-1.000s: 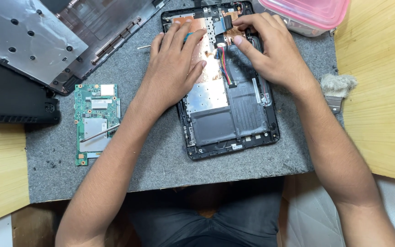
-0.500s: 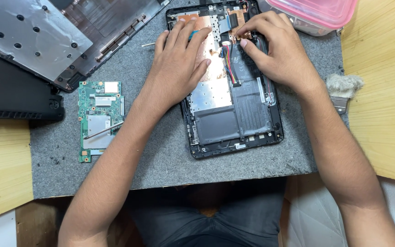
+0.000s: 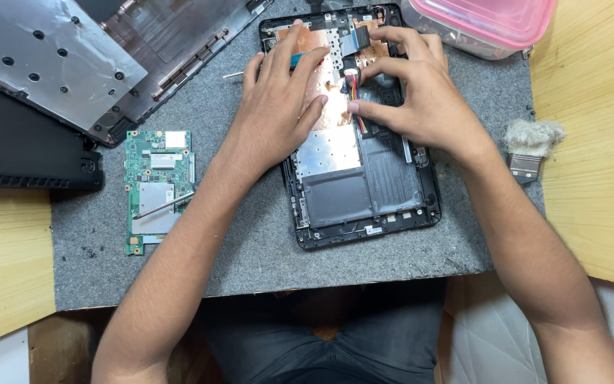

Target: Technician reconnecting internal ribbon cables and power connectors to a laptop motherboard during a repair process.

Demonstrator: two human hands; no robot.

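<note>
Surface: grey felt mat (image 3: 264, 242) over a pale wooden tabletop (image 3: 8, 256); your dark-trousered lap shows under the near edge, and nothing of the room beyond the bench is visible.
Near left: green circuit board (image 3: 156, 186) lies loose on the mat with a thin metal rod (image 3: 165, 206) resting across it; a sweep of your left forearm could knock either one.
Centre: opened tablet (image 3: 364, 178) lies face down just right of the mat's middle, battery and silver shielding exposed.
Left hand (image 3: 278, 114): pressed flat on the shielding, fingers loosely spread around a small blue tool; whether it is truly gripped I cannot tell.
Right hand (image 3: 421, 99): fingertips pinched at the red and black wires (image 3: 355, 96) by the connector, holding them lightly.
Risk: pulling on the wires rather than the plug could tear them free, and a slipping tool could puncture the battery.
Right edge: bristle brush (image 3: 531, 146) sits half off the mat.
Far: pink-lidded container (image 3: 485, 25) touches the mat's far right corner; grey back covers (image 3: 72, 64) are stacked far left.
</note>
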